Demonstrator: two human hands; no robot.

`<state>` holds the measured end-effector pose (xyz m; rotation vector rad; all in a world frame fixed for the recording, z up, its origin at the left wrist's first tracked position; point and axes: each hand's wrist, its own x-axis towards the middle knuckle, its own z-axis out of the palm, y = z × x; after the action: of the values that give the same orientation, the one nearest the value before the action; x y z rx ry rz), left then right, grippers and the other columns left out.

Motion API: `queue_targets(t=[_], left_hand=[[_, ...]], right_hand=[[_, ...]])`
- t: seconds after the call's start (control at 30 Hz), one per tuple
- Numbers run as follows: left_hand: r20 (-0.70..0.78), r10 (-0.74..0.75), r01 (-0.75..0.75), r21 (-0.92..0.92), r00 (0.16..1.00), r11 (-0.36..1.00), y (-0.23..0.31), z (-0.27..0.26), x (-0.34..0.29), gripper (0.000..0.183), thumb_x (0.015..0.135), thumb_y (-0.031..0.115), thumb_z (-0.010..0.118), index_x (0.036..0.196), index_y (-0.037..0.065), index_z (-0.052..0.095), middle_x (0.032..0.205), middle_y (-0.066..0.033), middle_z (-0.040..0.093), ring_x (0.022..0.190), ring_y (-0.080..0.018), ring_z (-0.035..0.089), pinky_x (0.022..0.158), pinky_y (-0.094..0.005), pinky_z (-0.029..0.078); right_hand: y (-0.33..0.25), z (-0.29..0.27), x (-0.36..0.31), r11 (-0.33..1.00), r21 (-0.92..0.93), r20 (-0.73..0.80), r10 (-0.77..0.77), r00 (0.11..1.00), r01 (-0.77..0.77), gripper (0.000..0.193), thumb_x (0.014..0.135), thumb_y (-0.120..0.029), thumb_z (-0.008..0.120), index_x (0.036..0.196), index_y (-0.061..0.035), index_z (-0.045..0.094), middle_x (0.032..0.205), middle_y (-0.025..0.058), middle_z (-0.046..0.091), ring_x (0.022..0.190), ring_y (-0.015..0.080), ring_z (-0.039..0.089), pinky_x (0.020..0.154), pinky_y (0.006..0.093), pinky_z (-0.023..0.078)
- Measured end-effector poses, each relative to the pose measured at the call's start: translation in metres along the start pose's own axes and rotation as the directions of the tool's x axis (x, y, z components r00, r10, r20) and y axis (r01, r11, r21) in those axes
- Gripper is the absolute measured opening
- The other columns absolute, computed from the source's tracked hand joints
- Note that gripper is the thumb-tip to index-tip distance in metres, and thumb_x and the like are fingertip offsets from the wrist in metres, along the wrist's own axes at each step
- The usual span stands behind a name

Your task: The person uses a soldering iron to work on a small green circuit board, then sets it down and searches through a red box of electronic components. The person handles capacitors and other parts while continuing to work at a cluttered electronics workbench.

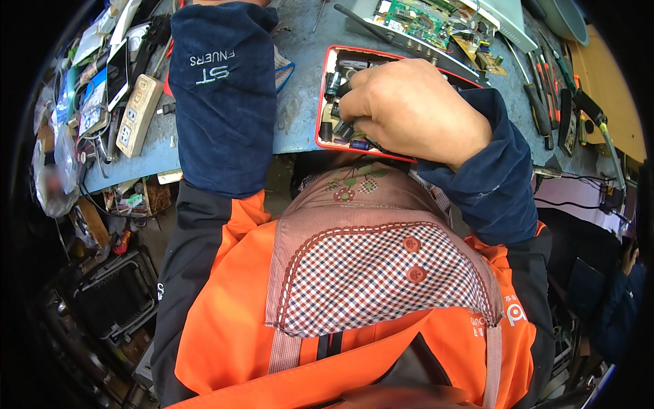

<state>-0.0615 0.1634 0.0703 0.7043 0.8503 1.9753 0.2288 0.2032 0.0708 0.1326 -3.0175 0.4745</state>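
Toward the upper left of the frame, a pale power strip (138, 117) lies near a phone (118, 76). Next, the left sleeve (223, 116) reaches the top edge; the left hand's fingers are out of sight. At upper centre, a red-rimmed tray (320, 102) holds dark cylindrical components (326, 131); the right hand (414, 102) dips in, fingers bent close together, whether clamped I cannot tell. Rightward lies a screwdriver (539, 112).

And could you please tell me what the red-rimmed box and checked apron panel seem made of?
The red-rimmed box looks like smooth painted metal or plastic; its thin, even rim leaves that open. The checked apron panel appears to be matte woven fabric, perhaps cotton, given its stitched edge.
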Motion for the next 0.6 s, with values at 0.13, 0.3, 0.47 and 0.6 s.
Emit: queue_targets(t=[0.13,0.3,0.47,0.6], left_hand=[[-0.001,-0.006,0.006,0.016,1.0,1.0,-0.001,0.0,0.001,0.033,0.092,0.026,0.075,0.111,0.0,0.073,0.091,-0.0148,0.077,0.076,-0.0283,0.078,0.062,-0.0434,0.07],[0.034,-0.038,0.038,0.013,0.999,0.999,-0.007,0.003,0.008,0.033,0.092,0.026,0.075,0.111,-0.001,0.073,0.092,-0.0153,0.077,0.077,-0.0284,0.078,0.063,-0.0447,0.071],[0.054,-0.049,0.05,-0.004,0.997,0.999,0.0,-0.004,0.004,0.035,0.092,0.027,0.074,0.112,-0.002,0.072,0.09,-0.0154,0.077,0.076,-0.0285,0.077,0.062,-0.0432,0.07],[0.045,-0.048,0.048,0.012,0.998,0.999,0.0,-0.005,0.003,0.036,0.093,0.028,0.074,0.113,-0.002,0.072,0.089,-0.0153,0.077,0.074,-0.0286,0.077,0.061,-0.0415,0.069]], right_hand=[[0.001,0.003,-0.001,1.0,0.007,-0.006,-0.012,1.0,0.012,0.013,0.087,-0.014,0.075,0.098,-0.0116,0.081,0.089,0.0092,0.072,0.086,0.0344,0.074,0.075,0.0479,0.059],[0.005,0.011,-0.005,0.999,-0.004,-0.041,-0.041,0.998,0.04,0.012,0.089,-0.014,0.074,0.098,-0.0122,0.082,0.086,0.0097,0.07,0.082,0.0342,0.073,0.072,0.0466,0.058],[-0.004,0.008,-0.001,0.996,-0.068,0.002,-0.063,0.998,0.063,0.013,0.088,-0.014,0.073,0.097,-0.0117,0.082,0.084,0.0109,0.069,0.079,0.0336,0.073,0.07,0.0453,0.058],[-0.005,0.006,0.001,0.996,-0.065,0.008,-0.065,0.998,0.065,0.014,0.082,-0.013,0.073,0.093,-0.0078,0.082,0.082,0.0155,0.074,0.079,0.0366,0.076,0.071,0.0461,0.06]])
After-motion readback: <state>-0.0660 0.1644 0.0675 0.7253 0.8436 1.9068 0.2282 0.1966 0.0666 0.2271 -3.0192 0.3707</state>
